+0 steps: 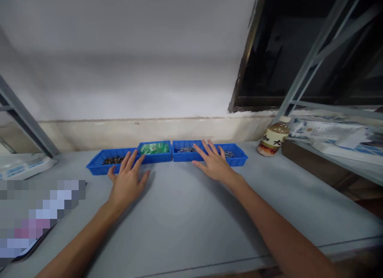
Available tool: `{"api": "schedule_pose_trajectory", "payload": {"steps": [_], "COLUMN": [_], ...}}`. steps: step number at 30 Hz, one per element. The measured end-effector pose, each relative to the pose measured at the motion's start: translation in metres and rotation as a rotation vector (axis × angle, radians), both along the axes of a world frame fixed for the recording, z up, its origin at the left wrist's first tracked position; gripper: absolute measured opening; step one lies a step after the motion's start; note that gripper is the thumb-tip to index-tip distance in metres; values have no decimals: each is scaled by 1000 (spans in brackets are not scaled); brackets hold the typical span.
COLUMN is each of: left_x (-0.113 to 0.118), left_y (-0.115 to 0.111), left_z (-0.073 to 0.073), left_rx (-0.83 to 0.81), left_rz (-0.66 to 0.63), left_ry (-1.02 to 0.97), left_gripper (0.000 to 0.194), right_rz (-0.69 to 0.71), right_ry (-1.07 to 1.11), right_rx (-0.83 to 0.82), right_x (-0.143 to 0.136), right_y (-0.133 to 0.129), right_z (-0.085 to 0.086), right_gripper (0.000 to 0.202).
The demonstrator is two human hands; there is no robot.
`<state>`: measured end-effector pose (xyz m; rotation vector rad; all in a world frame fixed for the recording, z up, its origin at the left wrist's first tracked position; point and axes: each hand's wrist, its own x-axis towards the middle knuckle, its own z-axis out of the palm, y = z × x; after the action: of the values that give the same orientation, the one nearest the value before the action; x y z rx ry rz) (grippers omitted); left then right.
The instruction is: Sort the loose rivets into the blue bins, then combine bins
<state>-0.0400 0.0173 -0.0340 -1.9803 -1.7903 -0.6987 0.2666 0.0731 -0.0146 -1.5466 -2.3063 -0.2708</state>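
Note:
Both arms reach forward over a grey table. My left hand (127,180), fingers spread and holding nothing, is at the front of the far-left blue bin (98,162), which has small dark and brassy metal pieces (113,160) in it. Beside that bin is a second blue bin (155,158) with green plastic packets (154,148). My right hand (214,164) is also spread and without anything in it, at the two right-hand bins. Silvery metal pieces (186,149) lie in the third blue bin (182,156), and more in the fourth blue bin (237,161). My fingers partly cover the bins.
A labelled bottle (273,138) stands at the back right, near a metal frame post (314,58) and white packages (326,130) on a side surface. At left are a blurred-out flat item (44,214) and a white device (30,168). A wall (134,70) rises behind the bins.

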Motion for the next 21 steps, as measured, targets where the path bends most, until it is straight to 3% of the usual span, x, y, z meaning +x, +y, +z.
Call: {"api": "schedule_pose_trajectory", "payload": {"steps": [3,7,12,15,19,21], "left_x": [-10,-12,-9,-8,-5,-3], "left_y": [8,11,12,11,3,-3], "left_z": [-5,-9,-13,-13,-6,-1], "left_rx": [-7,-97,-73,-46,-14,-19], "left_rz": [123,181,165,150,110,60], "left_ry": [15,-1,-28,-26,-11,13], "left_gripper": [48,51,53,53,51,41], "right_rz": [-15,-55,-15,18,19,5], "right_ry": [-77,-91,-45,-5,28,52], "right_rx": [-33,3,215,257,297,319], "right_x": [-5,-5,-7,-8,-8,-7], "right_y": [-2,0,1,0,-5,-10], "right_z": [-4,-9,-22,-27,-24,-20], "right_gripper": [71,68,57,49,44,38]}}
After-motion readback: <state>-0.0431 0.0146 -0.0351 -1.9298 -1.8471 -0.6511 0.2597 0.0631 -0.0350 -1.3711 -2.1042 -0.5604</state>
